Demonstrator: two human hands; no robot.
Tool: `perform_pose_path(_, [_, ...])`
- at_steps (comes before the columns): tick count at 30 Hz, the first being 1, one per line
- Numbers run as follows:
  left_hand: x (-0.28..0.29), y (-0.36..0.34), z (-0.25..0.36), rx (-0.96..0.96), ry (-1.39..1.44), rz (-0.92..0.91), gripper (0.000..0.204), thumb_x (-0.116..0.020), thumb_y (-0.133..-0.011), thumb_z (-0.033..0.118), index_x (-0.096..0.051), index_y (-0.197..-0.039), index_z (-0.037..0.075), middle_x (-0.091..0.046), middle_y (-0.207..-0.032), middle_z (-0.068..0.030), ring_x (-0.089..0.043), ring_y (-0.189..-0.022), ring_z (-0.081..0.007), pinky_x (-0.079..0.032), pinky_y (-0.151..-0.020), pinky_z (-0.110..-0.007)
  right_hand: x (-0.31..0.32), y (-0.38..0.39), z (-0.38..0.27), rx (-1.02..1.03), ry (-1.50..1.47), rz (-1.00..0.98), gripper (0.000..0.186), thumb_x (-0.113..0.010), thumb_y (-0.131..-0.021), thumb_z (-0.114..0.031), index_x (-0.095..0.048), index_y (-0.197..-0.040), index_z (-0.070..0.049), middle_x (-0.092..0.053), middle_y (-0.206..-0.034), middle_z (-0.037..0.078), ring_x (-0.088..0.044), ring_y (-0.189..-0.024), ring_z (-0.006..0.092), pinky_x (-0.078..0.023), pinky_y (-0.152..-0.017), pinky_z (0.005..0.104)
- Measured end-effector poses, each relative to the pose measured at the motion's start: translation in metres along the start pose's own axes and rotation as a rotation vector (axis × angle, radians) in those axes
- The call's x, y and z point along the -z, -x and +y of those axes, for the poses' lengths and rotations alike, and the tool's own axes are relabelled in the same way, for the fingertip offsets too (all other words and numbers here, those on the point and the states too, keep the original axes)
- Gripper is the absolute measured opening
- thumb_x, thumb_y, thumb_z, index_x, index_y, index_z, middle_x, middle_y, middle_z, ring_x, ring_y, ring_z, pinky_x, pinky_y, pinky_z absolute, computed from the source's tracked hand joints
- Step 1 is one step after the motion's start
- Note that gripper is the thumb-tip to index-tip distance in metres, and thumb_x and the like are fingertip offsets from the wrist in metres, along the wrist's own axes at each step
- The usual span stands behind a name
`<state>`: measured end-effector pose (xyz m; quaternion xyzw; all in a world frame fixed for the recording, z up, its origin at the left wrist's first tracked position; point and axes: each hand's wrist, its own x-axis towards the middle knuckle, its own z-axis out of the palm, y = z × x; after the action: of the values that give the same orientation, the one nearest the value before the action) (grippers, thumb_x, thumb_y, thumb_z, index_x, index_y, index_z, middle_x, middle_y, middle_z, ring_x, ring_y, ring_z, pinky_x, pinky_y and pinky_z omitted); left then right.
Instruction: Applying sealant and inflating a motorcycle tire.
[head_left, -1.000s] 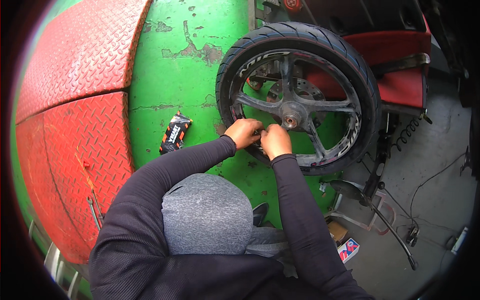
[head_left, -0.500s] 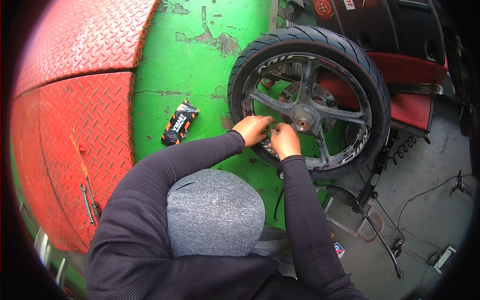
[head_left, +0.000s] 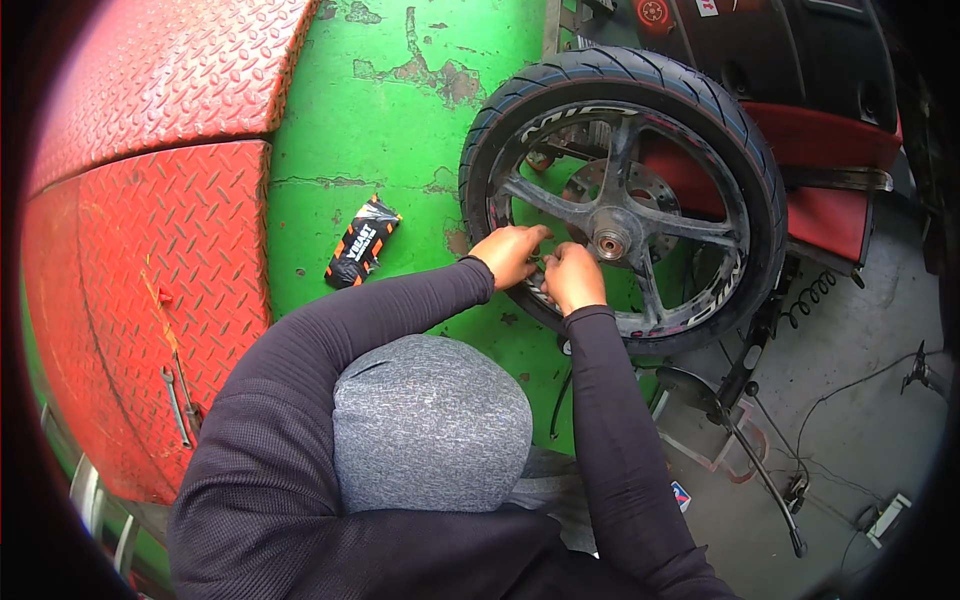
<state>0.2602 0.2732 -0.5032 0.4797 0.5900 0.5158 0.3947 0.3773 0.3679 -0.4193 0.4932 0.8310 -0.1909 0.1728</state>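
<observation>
A motorcycle wheel (head_left: 618, 165) with a black tyre (head_left: 748, 140) and grey spokes leans at the centre right, its hub (head_left: 609, 240) facing me. At the near left part of its rim, both my hands work close together. My left hand (head_left: 508, 256) has its fingers bent and drawn in toward the right hand's fingertips. My right hand (head_left: 574, 280) is closed in a pinch just left of the hub. Whatever the fingertips hold is too small and too covered to make out. Behind the spokes shows a brake disc (head_left: 651, 196).
A black and orange packet (head_left: 362, 245) lies on the green floor (head_left: 400, 135). Red tread-plate ramps (head_left: 180, 225) stand at left, carrying a wrench (head_left: 175, 408). Red and black motorcycle bodywork (head_left: 815, 65) is behind the wheel. Cables and a clear tray (head_left: 695, 445) lie at lower right.
The whole view has shifted slightly. My hands stay at the same part of the rim, with only small finger movements.
</observation>
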Motion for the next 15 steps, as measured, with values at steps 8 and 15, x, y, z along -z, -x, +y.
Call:
perform_pose_path(8, [0.001,0.001,-0.002,0.005,-0.02,0.002,0.05,-0.071,-0.079,0.006,-0.059,-0.127,0.002,-0.073,-0.1,-0.0173,-0.07,-0.097,-0.0364,-0.055,-0.087,-0.045,0.009,0.001,-0.017,-0.085,-0.067,-0.088,0.02,-0.059,-0.096,-0.011,-0.066,-0.089,0.006,-0.064,-0.057,0.01,-0.061,-0.045,0.0189,-0.049,-0.048,0.0346])
perform_pose_path(15, [-0.001,-0.005,-0.001,0.005,-0.019,0.013,0.043,-0.071,-0.084,0.012,-0.061,-0.125,0.002,-0.074,-0.097,-0.0163,-0.07,-0.094,-0.0363,-0.055,-0.086,-0.045,-0.001,-0.011,0.002,-0.032,0.024,-0.052,0.019,-0.06,-0.095,-0.01,-0.065,-0.088,0.006,-0.064,-0.059,0.011,-0.062,-0.046,0.0199,-0.049,-0.047,0.0349])
